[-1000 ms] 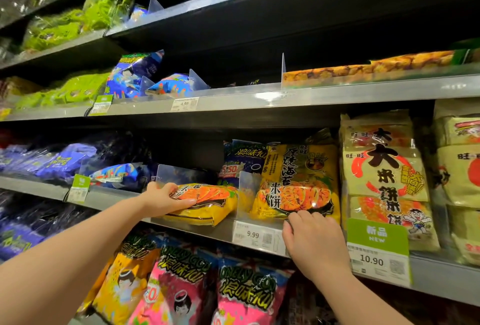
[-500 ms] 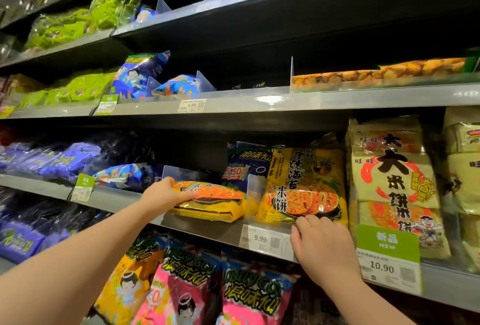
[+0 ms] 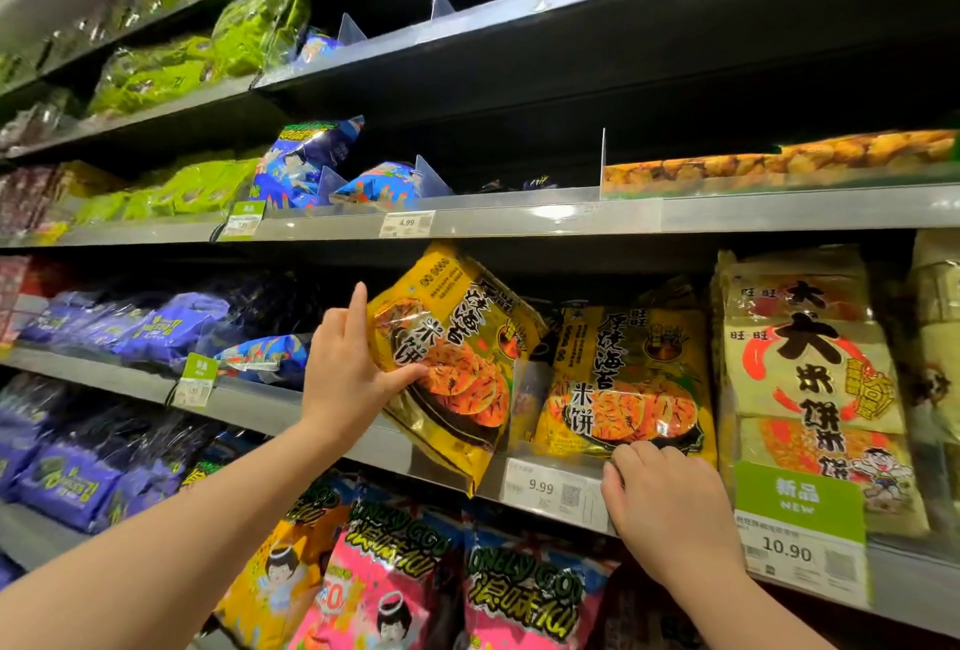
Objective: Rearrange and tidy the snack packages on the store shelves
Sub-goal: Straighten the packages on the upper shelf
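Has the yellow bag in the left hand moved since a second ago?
Yes, upward. It lay flat on the shelf; now the left hand holds the yellow bag up, tilted, its top near the 4.99 tag overhead.

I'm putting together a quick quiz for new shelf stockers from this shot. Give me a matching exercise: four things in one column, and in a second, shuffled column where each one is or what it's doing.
Column 1
1. left hand
2. right hand
3. 4.99 price tag
4. green NEW label

Column 2
A. on the shelf edge one level higher than both hands
B. just above the 10.90 price tag
C. grips the tilted yellow bag
D. fingertips at the lower edge of the upright yellow bag

Pairs: 1-C, 2-D, 3-A, 4-B
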Tool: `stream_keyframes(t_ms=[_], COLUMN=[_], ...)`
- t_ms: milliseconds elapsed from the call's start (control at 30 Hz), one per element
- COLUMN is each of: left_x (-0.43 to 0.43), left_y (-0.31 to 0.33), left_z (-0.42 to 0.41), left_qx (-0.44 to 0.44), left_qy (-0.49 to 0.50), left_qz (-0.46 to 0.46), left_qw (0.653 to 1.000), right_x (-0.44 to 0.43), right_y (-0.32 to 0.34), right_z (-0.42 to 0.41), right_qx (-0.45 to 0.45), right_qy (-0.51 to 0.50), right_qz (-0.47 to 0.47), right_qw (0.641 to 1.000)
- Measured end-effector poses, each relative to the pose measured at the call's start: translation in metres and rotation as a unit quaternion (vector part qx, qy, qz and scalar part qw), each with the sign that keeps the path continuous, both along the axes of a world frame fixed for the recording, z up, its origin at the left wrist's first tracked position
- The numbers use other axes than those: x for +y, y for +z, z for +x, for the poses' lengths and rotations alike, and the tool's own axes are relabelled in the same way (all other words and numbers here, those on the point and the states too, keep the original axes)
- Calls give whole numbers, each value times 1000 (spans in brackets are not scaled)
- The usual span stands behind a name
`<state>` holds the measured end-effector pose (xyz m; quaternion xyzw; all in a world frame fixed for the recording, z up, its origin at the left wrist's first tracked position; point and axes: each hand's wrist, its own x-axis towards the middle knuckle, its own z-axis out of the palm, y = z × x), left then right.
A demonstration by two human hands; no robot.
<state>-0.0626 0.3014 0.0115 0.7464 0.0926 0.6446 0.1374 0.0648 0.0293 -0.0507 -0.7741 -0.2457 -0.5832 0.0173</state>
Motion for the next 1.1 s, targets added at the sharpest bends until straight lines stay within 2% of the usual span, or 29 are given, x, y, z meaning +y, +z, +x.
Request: stream_keyframes(t_ms=[300, 867, 1100], left_x=[-23, -34, -47], left_y=[13, 7, 15], left_z=[-15, -57, -75], left_qx=[-103, -174, -225], left_qy=[-73, -77, -118], left_qz=[11, -14, -28], left_qw=[992, 982, 967], right_x=[0, 0, -1], right_y=[0, 0, 1], right_z=[-1, 0, -4], right_qx=[-13, -20, -32], right_qy=[5, 12, 26], right_qz=[1, -3, -5], right_qw=[1000, 1000, 999])
